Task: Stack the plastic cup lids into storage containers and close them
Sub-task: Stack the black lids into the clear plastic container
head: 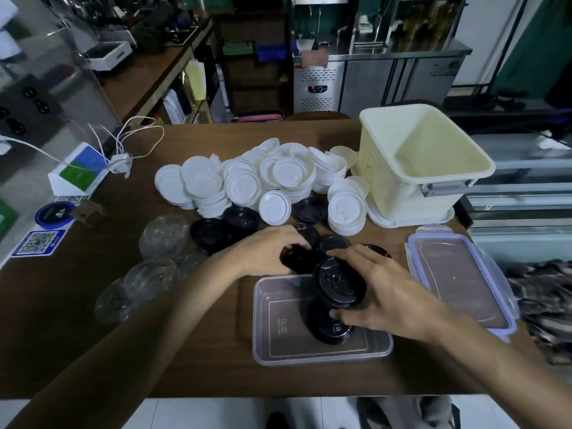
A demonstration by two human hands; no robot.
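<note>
Above the container (258, 308) my right hand (388, 294) grips stacked black lids (339, 284); just beside it, my left hand (266, 249) grasps another lid (297, 262).

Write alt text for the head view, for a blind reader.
The right hand grips a stack of black lids over a clear storage container on a table; the left hand grasps another black lid behind it. White lids, clear lids, a cream bin and a container cover surround them.

White cables (133, 140) trail beside a blue-and-green card stand (79, 171) at the table's (201, 137) left edge, a QR sticker (38, 243) lying nearer.
</note>
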